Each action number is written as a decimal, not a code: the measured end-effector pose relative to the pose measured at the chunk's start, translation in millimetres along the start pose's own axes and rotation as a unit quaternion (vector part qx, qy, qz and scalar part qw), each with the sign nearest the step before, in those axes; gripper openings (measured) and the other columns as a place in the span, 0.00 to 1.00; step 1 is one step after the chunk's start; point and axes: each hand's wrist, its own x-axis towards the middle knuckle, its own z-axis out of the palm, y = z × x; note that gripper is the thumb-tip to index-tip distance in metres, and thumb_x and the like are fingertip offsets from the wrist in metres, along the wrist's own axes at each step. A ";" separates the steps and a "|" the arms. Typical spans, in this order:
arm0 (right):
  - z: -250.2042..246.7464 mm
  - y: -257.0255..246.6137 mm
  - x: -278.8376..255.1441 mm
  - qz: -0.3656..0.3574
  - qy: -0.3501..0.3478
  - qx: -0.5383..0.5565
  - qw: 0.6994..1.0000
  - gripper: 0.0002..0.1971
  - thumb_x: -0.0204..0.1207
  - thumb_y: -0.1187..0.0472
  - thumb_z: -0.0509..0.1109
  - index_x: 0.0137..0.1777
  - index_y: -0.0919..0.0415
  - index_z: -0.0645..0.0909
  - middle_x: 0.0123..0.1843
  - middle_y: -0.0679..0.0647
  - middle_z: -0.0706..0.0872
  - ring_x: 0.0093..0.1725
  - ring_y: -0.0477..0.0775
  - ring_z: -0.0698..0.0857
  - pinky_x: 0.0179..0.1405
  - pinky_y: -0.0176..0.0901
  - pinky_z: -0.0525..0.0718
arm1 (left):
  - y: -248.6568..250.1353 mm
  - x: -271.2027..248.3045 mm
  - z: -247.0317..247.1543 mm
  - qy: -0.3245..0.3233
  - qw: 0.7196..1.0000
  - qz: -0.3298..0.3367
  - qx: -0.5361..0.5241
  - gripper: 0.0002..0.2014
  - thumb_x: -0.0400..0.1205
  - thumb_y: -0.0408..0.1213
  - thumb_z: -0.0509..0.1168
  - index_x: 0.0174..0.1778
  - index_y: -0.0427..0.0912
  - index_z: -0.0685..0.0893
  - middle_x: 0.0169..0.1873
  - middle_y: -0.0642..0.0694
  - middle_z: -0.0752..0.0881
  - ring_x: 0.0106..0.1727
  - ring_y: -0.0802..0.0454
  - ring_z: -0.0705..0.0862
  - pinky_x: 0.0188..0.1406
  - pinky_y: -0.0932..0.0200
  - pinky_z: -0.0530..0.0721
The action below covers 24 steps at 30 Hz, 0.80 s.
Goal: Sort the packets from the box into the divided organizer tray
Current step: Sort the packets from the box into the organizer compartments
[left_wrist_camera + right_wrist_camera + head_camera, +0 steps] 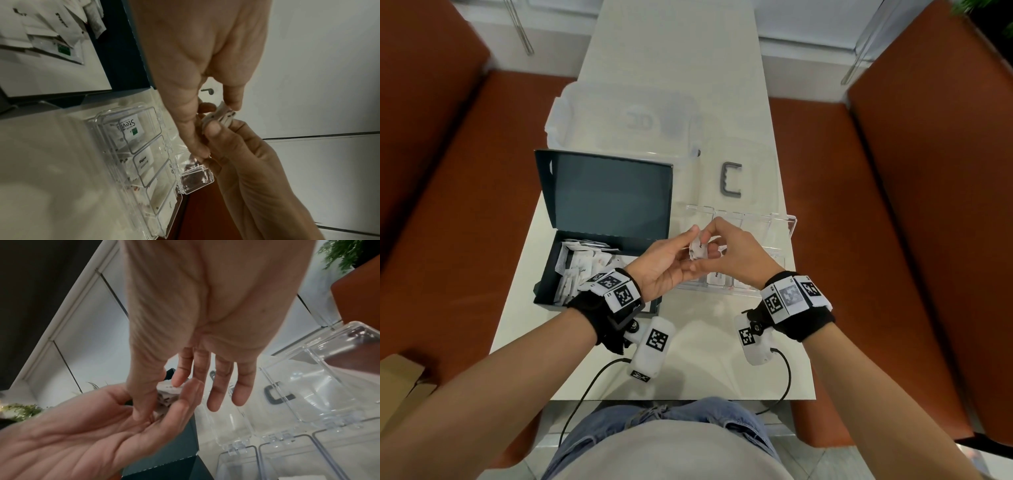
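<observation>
Head view shows both hands meeting above the clear plastic divided organizer tray (787, 222), left hand (664, 263) cupping, right hand (736, 253) pinching small white paper packets (698, 248), likely separating one to drop right of the dark open cardboard box (599, 274).
</observation>
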 end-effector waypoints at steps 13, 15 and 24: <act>1.7 -3.5 2.5 0.016 0.024 0.097 0.995 0.16 0.69 0.56 0.78 0.54 0.49 0.76 0.50 0.42 0.87 0.50 0.40 0.87 0.50 0.35 0.82 | 9.4 -1.6 9.2 0.031 0.999 -0.003 0.021 0.18 0.89 0.42 0.57 0.71 0.38 0.76 0.36 0.45 0.82 0.26 0.57 0.75 0.24 0.65 0.78; -0.1 -5.2 3.7 0.007 0.041 0.111 0.993 0.10 0.75 0.58 0.72 0.55 0.51 0.80 0.44 0.44 0.90 0.46 0.41 0.88 0.48 0.33 0.81 | 10.2 -1.8 8.0 0.025 0.999 0.004 0.026 0.18 0.87 0.50 0.57 0.67 0.43 0.80 0.33 0.47 0.76 0.27 0.57 0.69 0.25 0.65 0.74; 0.3 -6.3 10.0 -0.025 0.045 0.021 0.998 0.10 0.81 0.61 0.66 0.56 0.54 0.89 0.30 0.45 0.84 0.31 0.37 0.80 0.40 0.27 0.78 | 9.4 -2.5 16.0 0.002 0.999 0.014 0.038 0.24 0.87 0.51 0.57 0.70 0.34 0.75 0.37 0.42 0.77 0.30 0.52 0.77 0.30 0.61 0.83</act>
